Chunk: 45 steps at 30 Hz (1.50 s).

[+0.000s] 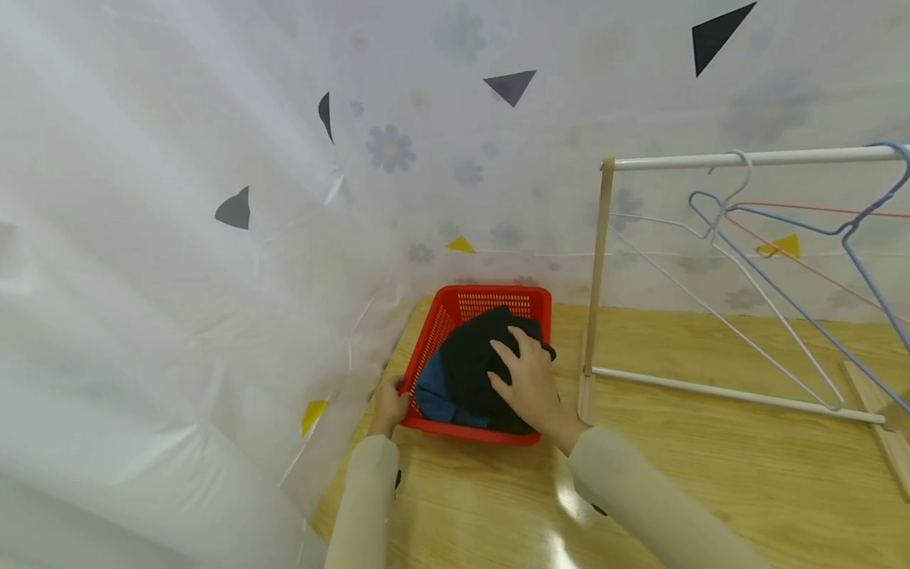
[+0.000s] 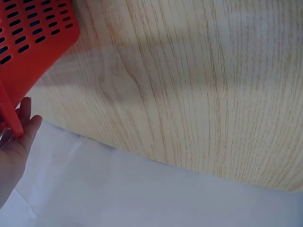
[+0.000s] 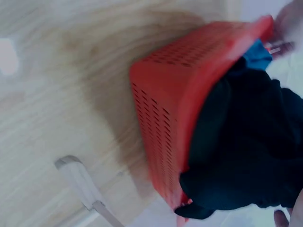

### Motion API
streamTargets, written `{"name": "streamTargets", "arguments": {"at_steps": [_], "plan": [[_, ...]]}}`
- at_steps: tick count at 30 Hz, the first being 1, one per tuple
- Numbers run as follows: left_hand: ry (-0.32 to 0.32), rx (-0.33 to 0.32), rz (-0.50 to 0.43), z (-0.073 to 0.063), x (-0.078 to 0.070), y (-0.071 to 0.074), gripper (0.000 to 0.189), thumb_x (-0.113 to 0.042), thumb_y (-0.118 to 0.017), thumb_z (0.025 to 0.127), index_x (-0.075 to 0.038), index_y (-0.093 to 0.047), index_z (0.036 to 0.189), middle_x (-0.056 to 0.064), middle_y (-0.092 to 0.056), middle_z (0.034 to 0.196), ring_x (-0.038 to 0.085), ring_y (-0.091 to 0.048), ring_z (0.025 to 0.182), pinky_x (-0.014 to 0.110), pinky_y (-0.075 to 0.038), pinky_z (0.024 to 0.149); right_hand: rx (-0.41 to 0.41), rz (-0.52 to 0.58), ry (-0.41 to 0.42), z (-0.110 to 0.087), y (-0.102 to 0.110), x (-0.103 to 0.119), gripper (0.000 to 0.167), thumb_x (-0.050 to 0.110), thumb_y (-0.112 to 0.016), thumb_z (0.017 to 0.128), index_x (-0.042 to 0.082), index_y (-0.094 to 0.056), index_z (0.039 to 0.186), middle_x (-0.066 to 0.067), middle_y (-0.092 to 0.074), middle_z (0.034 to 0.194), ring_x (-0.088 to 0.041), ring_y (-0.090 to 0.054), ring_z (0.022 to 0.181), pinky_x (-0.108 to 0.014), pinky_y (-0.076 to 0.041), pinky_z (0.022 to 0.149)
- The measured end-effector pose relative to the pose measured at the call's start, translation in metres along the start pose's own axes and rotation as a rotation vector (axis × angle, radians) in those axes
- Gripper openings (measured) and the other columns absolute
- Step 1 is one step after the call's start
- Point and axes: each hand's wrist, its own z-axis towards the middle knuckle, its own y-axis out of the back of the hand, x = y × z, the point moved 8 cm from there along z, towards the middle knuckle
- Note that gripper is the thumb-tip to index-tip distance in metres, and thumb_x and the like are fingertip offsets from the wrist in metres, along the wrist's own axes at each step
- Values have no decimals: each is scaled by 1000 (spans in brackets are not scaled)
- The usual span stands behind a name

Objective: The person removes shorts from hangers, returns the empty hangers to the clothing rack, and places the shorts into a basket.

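A red plastic basket [image 1: 455,431] stands on the wooden table, with a black cloth garment [image 1: 472,363] and a blue cloth [image 1: 434,391] inside it. My left hand [image 1: 389,407] grips the basket's left rim; in the left wrist view its fingers curl round the red edge. Over the black garment, my right hand [image 1: 529,379] has its fingers spread and slightly bent; whether they touch the cloth is hard to tell. Part of the black garment [image 3: 246,146] hangs over the rim in the right wrist view, where only a sliver of the right hand shows.
Right of the basket stands a clothes rack with a wooden post [image 1: 600,269] and a white top rail [image 1: 789,156]. A white hanger [image 1: 753,284], a blue hanger [image 1: 870,276] and others hang there. A white plastic sheet [image 1: 178,332] borders the table [image 1: 462,506] on the left.
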Motion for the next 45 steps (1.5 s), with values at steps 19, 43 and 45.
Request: {"name": "streamTargets", "arguments": {"at_steps": [19,43,45], "plan": [[-89,-35,12,-32,-77,28,36,-6,-62,82,2,-60,118,15,-66,109,23,-61,102,28,-50,84,631,75,-222,-48,-70,-13,39,10,-65,85,6,-60,124,-19,-45,136,-33,-58,109,-35,-52,69],[-749,-347,38,-158,-446,106,43,-14,-46,97,3,-42,135,25,-37,142,42,-39,128,53,-40,100,-274,0,248,-69,70,1,51,43,-40,97,2,-57,122,-23,-49,130,-39,-43,116,-54,-36,89],[-823,-319,91,-167,-461,98,43,-20,-40,99,2,-42,136,25,-37,142,42,-40,127,54,-41,99,-218,-26,244,-78,74,-5,56,48,-39,96,2,-55,125,-23,-46,134,-39,-39,121,-55,-33,92]]}}
